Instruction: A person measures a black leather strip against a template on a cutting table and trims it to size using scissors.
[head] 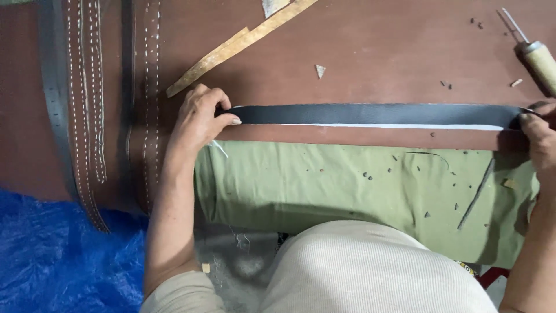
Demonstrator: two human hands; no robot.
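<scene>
Pinching each end of the black leather strap, the left hand and right hand stretch this thin, limp strip flat between them.

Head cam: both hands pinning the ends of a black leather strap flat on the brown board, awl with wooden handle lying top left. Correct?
Not quite. The awl lies at the top right of the brown board, not top left, as the head view shows. The rest holds: the left hand and right hand press the two ends of the black leather strap flat on that board.
</scene>
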